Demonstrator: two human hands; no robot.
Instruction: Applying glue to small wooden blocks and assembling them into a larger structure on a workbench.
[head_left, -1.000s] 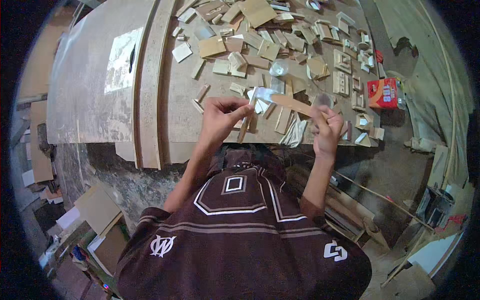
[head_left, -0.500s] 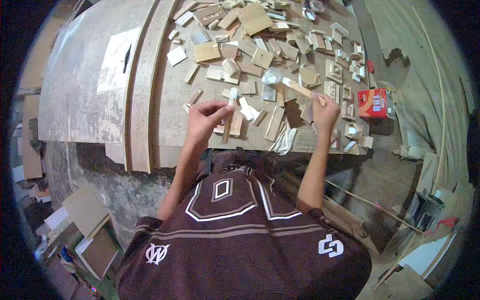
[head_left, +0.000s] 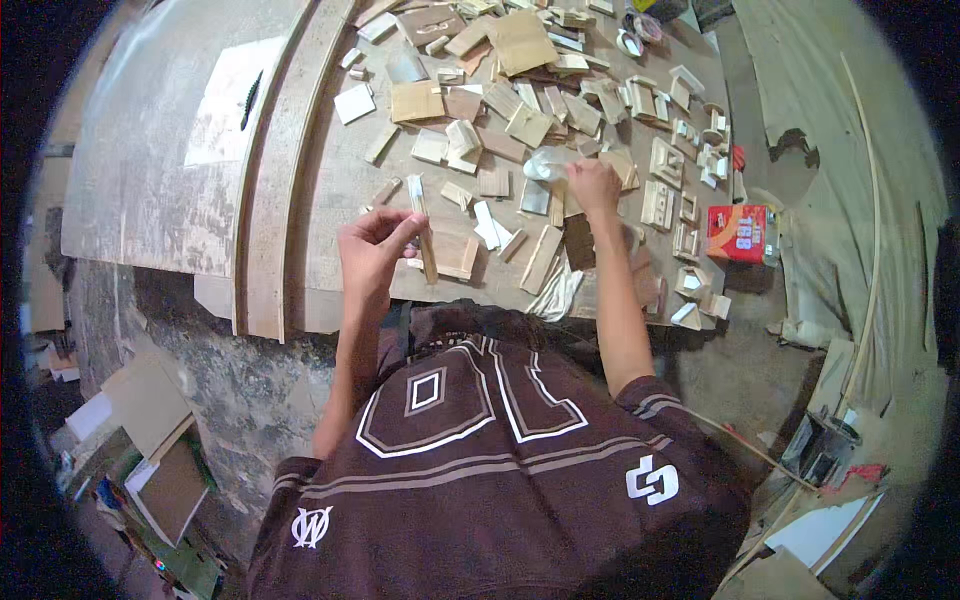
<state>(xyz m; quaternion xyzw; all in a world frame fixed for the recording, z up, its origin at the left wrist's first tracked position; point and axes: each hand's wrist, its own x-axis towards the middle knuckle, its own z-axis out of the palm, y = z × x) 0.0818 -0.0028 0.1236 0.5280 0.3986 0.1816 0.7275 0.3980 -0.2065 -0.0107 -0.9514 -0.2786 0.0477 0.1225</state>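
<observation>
My left hand (head_left: 372,250) pinches a narrow wooden strip (head_left: 429,262) upright between thumb and fingers; its upper end is coated white. Over the pile's right side, my right hand (head_left: 597,190) is closed at the edge of a small clear plastic container (head_left: 543,164) with white material in it. The flat wooden stick held in that hand a moment ago is mostly hidden by the fingers. Between the hands lie white-faced wood pieces (head_left: 487,228) and a light wooden block (head_left: 541,259).
Wood offcuts (head_left: 430,100) cover the far middle of the table. Small assembled wooden pieces (head_left: 657,205) line its right side, beside a red tin (head_left: 741,234). Long boards (head_left: 262,215) run along the left. A pale cloth bundle (head_left: 556,294) lies at the near edge.
My right hand has moved left and away from me, bringing the stick to the plastic container. My left hand has shifted slightly left and nearer, still pinching the strip.
</observation>
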